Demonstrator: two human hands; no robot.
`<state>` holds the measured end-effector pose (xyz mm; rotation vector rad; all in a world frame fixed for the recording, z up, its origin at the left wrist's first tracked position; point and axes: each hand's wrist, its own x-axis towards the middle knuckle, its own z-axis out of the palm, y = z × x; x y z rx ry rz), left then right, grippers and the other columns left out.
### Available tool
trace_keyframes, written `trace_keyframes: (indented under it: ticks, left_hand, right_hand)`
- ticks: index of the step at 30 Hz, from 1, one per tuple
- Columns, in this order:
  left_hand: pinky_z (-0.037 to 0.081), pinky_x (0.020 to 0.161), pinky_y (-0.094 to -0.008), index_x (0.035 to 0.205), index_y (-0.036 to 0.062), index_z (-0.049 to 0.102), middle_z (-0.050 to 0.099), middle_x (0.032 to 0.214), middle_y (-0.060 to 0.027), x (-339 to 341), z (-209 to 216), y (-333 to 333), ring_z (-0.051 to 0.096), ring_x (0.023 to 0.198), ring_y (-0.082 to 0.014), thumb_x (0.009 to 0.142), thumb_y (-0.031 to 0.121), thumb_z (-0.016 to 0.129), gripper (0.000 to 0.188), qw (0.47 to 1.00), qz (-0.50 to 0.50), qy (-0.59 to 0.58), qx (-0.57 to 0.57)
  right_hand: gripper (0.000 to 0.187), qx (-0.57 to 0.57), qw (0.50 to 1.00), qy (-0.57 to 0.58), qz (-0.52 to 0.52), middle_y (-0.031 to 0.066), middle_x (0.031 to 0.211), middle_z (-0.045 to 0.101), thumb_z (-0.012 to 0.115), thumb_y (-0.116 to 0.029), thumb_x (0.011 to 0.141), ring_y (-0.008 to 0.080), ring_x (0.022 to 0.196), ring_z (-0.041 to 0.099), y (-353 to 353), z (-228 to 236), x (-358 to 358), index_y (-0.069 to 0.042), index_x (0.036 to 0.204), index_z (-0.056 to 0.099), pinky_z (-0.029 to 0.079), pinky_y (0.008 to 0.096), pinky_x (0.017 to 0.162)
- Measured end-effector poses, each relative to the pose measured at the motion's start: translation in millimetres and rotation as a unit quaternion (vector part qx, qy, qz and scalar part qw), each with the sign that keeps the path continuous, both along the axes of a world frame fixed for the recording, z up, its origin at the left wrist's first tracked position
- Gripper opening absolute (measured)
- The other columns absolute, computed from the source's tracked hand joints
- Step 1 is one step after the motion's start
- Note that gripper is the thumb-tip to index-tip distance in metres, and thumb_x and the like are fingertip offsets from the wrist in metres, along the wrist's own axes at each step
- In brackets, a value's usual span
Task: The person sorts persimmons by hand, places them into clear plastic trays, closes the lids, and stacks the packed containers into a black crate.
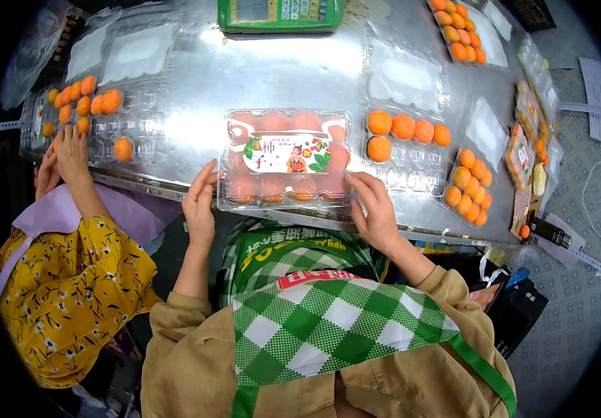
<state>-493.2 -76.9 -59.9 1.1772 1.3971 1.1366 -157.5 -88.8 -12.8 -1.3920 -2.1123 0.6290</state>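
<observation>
A closed clear plastic clamshell box of orange persimmons (272, 186), with a colourful printed label (290, 152) on its lid, lies flat at the table's front edge before me. My left hand (201, 205) is at its left side, fingers against the edge. At the front right corner, my right hand (375, 212) holds the rim with curled fingers and thumb. Just right of the box stands an open clamshell tray (412, 167) with several persimmons (403, 127) in its back cups; its lid (403, 76) is folded back.
A green scale (279, 17) stands at the back of the metal table (196, 76). Filled trays (469, 187) lie to the right. At left, a co-worker's hands (70, 157) reach to persimmons in another open tray (126, 132). A black device (550, 231) sits at the right edge.
</observation>
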Motion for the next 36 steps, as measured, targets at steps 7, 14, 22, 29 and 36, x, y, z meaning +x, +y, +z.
trace_keyframes:
  ticks: [7,14,22,29,36]
  left_hand:
    - [0.044,0.07,-0.0188,0.128,0.0005,0.05,0.063,0.093,-0.0043,21.8,33.1,15.6,0.057,0.084,-0.0071,0.09,0.005,0.055,0.038,0.961,0.07,-0.199,-0.181]
    - [0.051,0.075,-0.0255,0.127,0.0006,0.05,0.063,0.094,-0.0059,7.7,20.8,17.7,0.06,0.084,-0.0102,0.09,0.003,0.056,0.037,0.942,0.07,-0.253,-0.211]
    - [0.048,0.075,-0.023,0.127,0.001,0.05,0.063,0.095,-0.0049,4.5,26.9,22.1,0.059,0.084,-0.0097,0.088,0.001,0.057,0.039,0.953,0.047,-0.205,-0.22]
    - [0.047,0.079,-0.0232,0.124,-0.0019,0.054,0.06,0.099,-0.0061,14.1,21.6,20.6,0.057,0.086,-0.0109,0.086,0.001,0.059,0.038,0.989,0.028,0.02,-0.145]
    - [0.05,0.073,-0.0236,0.123,-0.0037,0.054,0.062,0.098,-0.0084,5.7,5.0,21.5,0.058,0.087,-0.0109,0.085,0.0,0.059,0.039,0.991,-0.002,0.048,-0.127]
  right_hand:
    - [0.038,-0.372,0.756,0.463,-0.276,0.0076,0.102,0.056,0.05,0.001,0.088,0.0099,0.068,0.057,6.9,-4.4,8.7,0.001,0.125,0.045,0.046,0.0229,0.057]
    - [0.018,-0.448,0.749,0.392,-0.292,0.0011,0.071,0.06,0.057,-0.005,0.088,0.0058,0.052,0.05,13.5,-10.5,-4.3,0.002,0.105,0.057,0.038,0.0187,0.044]
    - [0.014,-0.418,0.792,0.335,-0.293,-0.0022,0.066,0.058,0.068,-0.016,0.086,0.0022,0.048,0.046,21.0,-16.1,-17.9,-0.004,0.084,0.061,0.034,0.0176,0.04]
    - [0.014,-0.421,0.813,0.302,-0.267,-0.0014,0.061,0.056,0.068,-0.013,0.085,0.0027,0.046,0.045,11.8,-27.6,-8.0,-0.003,0.081,0.059,0.034,0.0172,0.04]
    - [0.016,-0.429,0.775,0.349,-0.305,0.0017,0.064,0.056,0.058,-0.017,0.093,0.0055,0.045,0.045,-6.3,-12.9,9.6,-0.001,0.095,0.06,0.034,0.0194,0.04]
